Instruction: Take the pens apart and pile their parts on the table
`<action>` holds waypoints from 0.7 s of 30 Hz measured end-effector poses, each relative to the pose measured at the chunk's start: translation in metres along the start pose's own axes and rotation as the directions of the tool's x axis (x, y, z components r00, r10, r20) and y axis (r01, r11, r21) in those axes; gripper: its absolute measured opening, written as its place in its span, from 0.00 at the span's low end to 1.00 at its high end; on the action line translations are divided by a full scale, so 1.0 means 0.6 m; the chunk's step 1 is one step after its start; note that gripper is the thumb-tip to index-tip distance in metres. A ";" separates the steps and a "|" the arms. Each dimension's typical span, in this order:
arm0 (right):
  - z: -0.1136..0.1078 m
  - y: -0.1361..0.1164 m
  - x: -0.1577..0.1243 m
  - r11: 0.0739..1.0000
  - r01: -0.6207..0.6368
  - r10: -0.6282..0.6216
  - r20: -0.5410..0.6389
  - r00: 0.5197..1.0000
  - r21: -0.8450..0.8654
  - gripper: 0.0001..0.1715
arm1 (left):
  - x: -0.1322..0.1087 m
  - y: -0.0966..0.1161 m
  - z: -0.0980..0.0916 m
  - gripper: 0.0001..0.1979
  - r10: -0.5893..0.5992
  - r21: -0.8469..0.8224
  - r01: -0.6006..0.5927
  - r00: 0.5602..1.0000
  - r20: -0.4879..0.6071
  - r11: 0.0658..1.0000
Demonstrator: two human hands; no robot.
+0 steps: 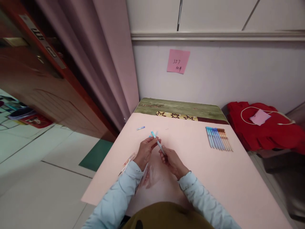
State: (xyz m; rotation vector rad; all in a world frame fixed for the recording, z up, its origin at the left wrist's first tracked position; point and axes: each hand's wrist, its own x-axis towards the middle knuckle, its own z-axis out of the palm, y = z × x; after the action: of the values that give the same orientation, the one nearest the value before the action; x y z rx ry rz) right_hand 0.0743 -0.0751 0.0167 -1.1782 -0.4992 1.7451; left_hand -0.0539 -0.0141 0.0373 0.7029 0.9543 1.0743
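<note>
Head view: the left hand (145,151) and right hand (173,160) pinch a light-blue pen (158,143) toward the table's (188,143) left edge, seemingly mid-assembly, the next move needing steady alignment.

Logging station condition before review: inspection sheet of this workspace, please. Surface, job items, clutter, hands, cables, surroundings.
Surface: pink cover over the table, green patterned top showing at the far edge.
Job's things: blue-tipped pen in hand; row of pens at right, blue to brown tops.
Clutter: small blue piece at far left; slender parts by the left wrist; clear plastic near the left forearm.
Hands: left and right both grip the pen.
Cables: one pale cable on red cloth, beside the table.
Surroundings: curtain and door at left; pink note on the wall.
</note>
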 end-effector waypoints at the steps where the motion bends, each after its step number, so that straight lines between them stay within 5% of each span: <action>1: 0.000 0.000 0.001 0.999 0.043 -0.042 -0.015 0.999 0.021 0.26 | 0.000 0.002 0.000 0.13 0.009 -0.012 -0.009 1.000 -0.012 1.000; 4: 0.002 -0.005 0.001 0.990 0.098 -0.096 -0.030 0.995 0.101 0.26 | 0.000 0.009 0.002 0.14 0.023 -0.034 -0.024 0.999 -0.035 0.999; 8: 0.006 -0.011 -0.001 0.995 -0.026 0.019 0.066 0.998 0.101 0.28 | 0.005 0.015 0.002 0.14 0.006 -0.007 -0.007 1.000 -0.013 1.000; 14: -0.019 -0.005 0.011 0.948 0.142 -0.160 -0.040 0.986 -0.286 0.23 | 0.060 0.031 -0.044 0.14 0.091 0.012 -0.091 0.979 -0.182 0.996; 17: -0.037 -0.021 0.026 0.758 0.288 -0.425 -0.109 0.899 -0.586 0.15 | 0.101 0.036 -0.080 0.12 0.236 0.311 -0.152 0.938 -0.255 0.938; 19: -0.037 -0.043 0.035 0.506 0.277 -0.573 -0.079 0.816 -0.816 0.10 | 0.123 0.034 -0.098 0.10 0.277 0.527 -0.121 0.934 -0.227 0.841; 21: -0.027 -0.067 0.042 0.237 0.163 -0.623 -0.021 0.782 -0.958 0.08 | 0.137 0.030 -0.109 0.09 0.276 0.645 -0.088 0.941 -0.197 0.759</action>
State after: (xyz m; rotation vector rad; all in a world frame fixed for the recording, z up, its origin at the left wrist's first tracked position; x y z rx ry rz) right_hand 0.1053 -0.0367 0.0267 -1.9034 -1.5348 0.5439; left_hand -0.1059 0.0712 0.0000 1.2406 1.5555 1.0393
